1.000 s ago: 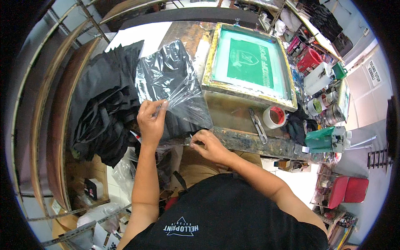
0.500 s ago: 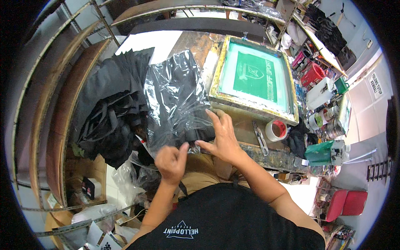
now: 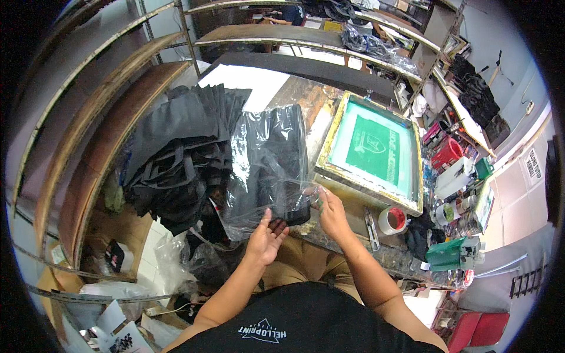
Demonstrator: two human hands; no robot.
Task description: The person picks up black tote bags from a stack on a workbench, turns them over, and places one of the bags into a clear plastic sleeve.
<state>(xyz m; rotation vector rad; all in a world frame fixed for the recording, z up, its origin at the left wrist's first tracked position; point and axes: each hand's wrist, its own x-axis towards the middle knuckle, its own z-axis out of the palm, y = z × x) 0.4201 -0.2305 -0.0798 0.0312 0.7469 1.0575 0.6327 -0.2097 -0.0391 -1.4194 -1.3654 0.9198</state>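
Observation:
A clear plastic bag (image 3: pixel 247 170) with folded black fabric inside lies in front of me on the worktable. My right hand (image 3: pixel 331 215) pinches the bag's loose film at its near right side. At the near edge of the bag, my left hand (image 3: pixel 266 240) is open, palm turned up, its fingertips against the plastic and fabric. Just left of the bag is a heap of black fabric bags (image 3: pixel 182 147) with straps showing.
A printing screen (image 3: pixel 376 147) with green mesh stands right of the bag. Nearer me are a paint-stained cup (image 3: pixel 391 220) and a utility knife (image 3: pixel 372 229). Wooden shelves (image 3: pixel 97 159) curve along the left. Cans and tubs crowd the right. A red chair (image 3: pixel 478 329) stands at lower right.
My left hand has gone from a loose fist to open fingers at the bag's near edge. My right hand's spread fingers have closed on the film. The whole view has shifted.

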